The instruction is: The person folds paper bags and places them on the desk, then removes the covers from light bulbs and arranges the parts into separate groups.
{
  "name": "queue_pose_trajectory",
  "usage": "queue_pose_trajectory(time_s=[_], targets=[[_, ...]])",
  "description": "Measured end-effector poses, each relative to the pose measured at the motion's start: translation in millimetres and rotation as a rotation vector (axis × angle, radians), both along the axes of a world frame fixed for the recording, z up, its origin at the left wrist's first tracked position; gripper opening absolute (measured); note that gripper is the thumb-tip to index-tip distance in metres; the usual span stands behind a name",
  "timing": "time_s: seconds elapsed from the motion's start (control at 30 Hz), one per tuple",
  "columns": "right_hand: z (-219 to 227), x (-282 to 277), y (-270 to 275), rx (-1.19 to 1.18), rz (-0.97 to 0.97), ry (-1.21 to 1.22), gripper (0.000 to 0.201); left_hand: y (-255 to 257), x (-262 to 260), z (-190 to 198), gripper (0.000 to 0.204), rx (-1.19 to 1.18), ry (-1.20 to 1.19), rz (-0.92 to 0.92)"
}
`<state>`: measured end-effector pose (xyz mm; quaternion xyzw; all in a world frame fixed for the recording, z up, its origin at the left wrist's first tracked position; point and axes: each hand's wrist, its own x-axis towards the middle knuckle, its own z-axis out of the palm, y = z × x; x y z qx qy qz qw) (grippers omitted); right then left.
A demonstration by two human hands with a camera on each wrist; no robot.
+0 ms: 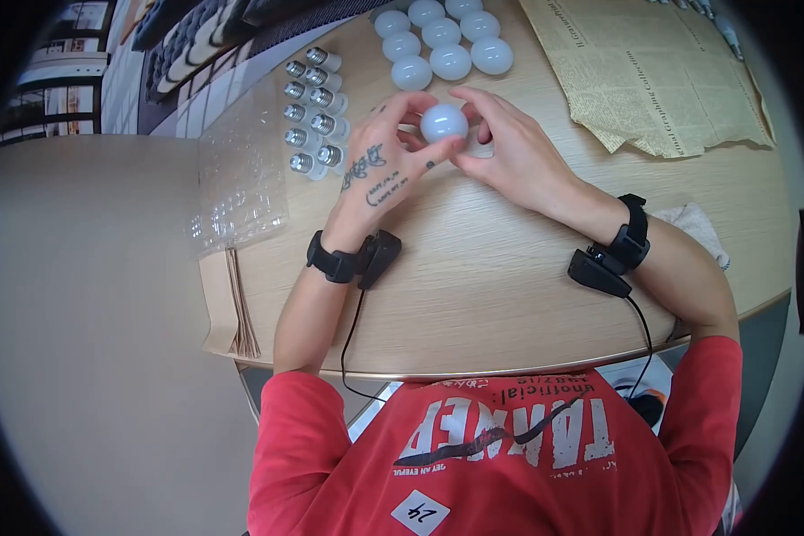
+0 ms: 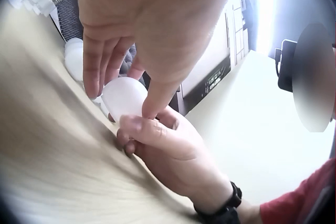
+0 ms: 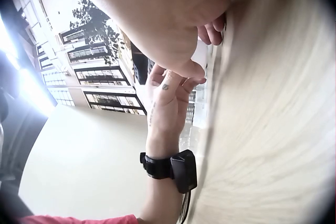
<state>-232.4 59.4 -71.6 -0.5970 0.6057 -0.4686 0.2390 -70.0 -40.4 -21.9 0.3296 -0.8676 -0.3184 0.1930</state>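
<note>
A glossy white bulb globe is held between both hands over the table. My left hand grips its left side, thumb along the near edge and fingers curled round the far side. From the right, my right hand holds it too, with the thumb at its lower edge. In the left wrist view the globe shows as a smooth pale dome between the fingertips. Its underside is hidden by the hands. The right wrist view has it mostly covered by the right palm and thumb.
Several white globes stand in rows at the back. Bulb bases with metal screw caps fill two columns at left, beside a clear plastic tray. Printed brown paper lies back right, a cloth at right, folded kraft paper front left.
</note>
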Motion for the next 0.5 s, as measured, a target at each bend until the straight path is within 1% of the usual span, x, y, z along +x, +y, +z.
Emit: queue_pose_trajectory(time_s=[0.1, 0.2, 0.4, 0.5], targets=[[-1, 1, 0, -0.036, -0.012, 0.025, 0.068, -8, 1, -12, 0.049, -0.032, 0.022, 0.135], [3, -1, 2, -0.021, 0.003, 0.021, 0.065, -12, 1, -13, 0.049, -0.121, -0.05, 0.173], [5, -1, 2, 0.011, 0.025, 0.031, 0.061, -17, 1, -19, 0.049, -0.23, -0.029, 0.205], [4, -2, 2, 0.008, 0.033, 0.029, 0.06, -13, -2, -9, 0.051, -0.118, -0.124, 0.262]])
